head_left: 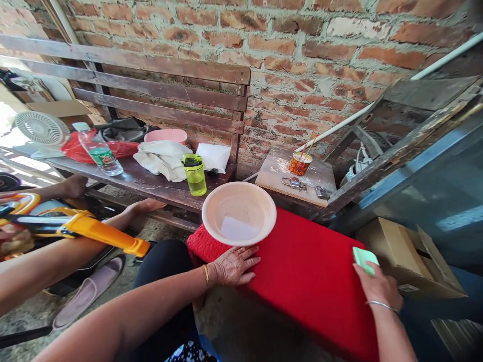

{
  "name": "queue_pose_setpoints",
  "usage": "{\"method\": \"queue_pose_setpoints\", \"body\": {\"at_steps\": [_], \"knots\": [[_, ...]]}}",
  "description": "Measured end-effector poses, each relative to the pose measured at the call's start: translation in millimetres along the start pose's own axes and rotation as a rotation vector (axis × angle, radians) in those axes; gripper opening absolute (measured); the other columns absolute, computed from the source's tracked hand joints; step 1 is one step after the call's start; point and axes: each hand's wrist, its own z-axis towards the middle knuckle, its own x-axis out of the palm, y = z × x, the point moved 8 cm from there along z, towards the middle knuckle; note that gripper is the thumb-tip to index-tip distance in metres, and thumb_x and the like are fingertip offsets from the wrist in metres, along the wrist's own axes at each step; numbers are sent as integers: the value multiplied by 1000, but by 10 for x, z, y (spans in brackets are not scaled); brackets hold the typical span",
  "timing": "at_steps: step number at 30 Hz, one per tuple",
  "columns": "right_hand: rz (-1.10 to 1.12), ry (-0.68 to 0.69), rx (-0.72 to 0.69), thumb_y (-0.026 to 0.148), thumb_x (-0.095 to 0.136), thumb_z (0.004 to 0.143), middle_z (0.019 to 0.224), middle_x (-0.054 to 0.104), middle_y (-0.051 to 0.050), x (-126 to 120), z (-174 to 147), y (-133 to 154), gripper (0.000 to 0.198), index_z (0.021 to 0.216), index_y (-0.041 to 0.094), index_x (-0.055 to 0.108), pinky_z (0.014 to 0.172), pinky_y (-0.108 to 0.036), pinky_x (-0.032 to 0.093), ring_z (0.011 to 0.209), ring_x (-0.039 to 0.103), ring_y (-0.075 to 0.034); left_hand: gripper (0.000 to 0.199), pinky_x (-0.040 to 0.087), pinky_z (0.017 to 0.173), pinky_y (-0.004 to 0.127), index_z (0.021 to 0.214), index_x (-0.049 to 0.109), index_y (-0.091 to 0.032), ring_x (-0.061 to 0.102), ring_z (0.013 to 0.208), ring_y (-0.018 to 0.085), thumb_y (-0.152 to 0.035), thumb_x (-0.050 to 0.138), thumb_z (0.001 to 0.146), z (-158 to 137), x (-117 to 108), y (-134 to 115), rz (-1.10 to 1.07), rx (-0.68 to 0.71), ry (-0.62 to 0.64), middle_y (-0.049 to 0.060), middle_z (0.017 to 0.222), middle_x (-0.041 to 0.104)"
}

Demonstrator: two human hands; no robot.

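My left hand [237, 266] lies flat on the red cloth [309, 271], fingers spread, just in front of a cream plastic basin [207, 226]. Water seems to stand in the basin. The cloth covers a long, low surface and hangs over its front edge. At the cloth's far right end, my right hand [381, 289] is closed around a smooth mint-green block [365, 259]. Its underside is hidden, so I cannot tell its exact kind.
Behind stands a wooden bench [158, 188] with a green bottle [195, 176], a water bottle [103, 156] and white cloth [162, 157]. Padlocks [294, 182] lie on a side board. A cardboard box [403, 256] stands right; another person's legs [98, 234] extend in from the left.
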Motion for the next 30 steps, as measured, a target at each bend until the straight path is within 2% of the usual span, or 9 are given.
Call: {"method": "queue_pose_setpoints", "body": {"at_steps": [2,4,6,11,14,17,24,27,30], "knots": [[-40,-31,182,65,36,90,101,61,-30,-76,29,-410,68,135,23,63,65,-47,43,87,65,-40,48,36,116,43,134,61,-21,47,138,28,-48,54,95,4,-9,-1,3,-3,-1,14,147,52],[-38,-42,176,64,36,91,105,60,-31,-116,-93,-351,67,136,23,62,68,-48,43,91,64,-40,48,36,116,43,134,61,-20,47,138,28,-47,54,95,4,-15,2,6,-4,-6,14,147,53],[21,-12,1,63,37,92,101,62,-24,-84,-352,138,64,135,22,62,71,-44,44,90,63,-36,48,36,115,43,134,61,-20,48,137,28,-47,54,95,1,-16,7,11,-2,-7,14,146,53],[196,42,-532,47,53,92,101,60,-8,31,-1379,1854,40,125,27,66,82,-33,44,92,59,-23,49,37,115,46,136,59,-20,46,139,29,-45,55,94,0,-18,16,39,20,18,14,148,51],[204,75,-681,43,57,92,102,61,-6,82,-1693,2271,34,122,30,66,86,-33,42,95,58,-21,50,38,114,48,137,58,-19,45,139,30,-45,54,95,4,-35,12,52,33,21,14,148,51],[122,72,-593,45,55,93,103,61,-8,105,-1485,1865,36,125,31,65,84,-35,44,93,60,-23,49,39,113,47,136,59,-19,47,138,30,-45,53,95,7,-29,13,56,33,18,15,147,52],[54,-12,132,73,32,88,94,61,-19,-35,-636,-444,71,131,26,64,67,-47,49,80,64,-37,47,38,114,44,134,61,-18,48,137,29,-45,55,95,10,-28,3,39,34,-12,15,146,53],[101,-77,83,76,29,86,91,61,-17,-93,-759,-358,75,129,25,65,67,-48,49,81,62,-37,47,38,114,45,134,60,-19,47,138,29,-45,54,95,12,-32,9,36,20,-1,15,146,53],[188,-75,-266,61,38,92,93,62,-14,-72,-1214,609,58,124,22,66,75,-41,49,92,61,-32,48,38,114,47,135,60,-19,46,138,29,-45,53,95,11,-22,10,38,21,11,15,147,52]]}}
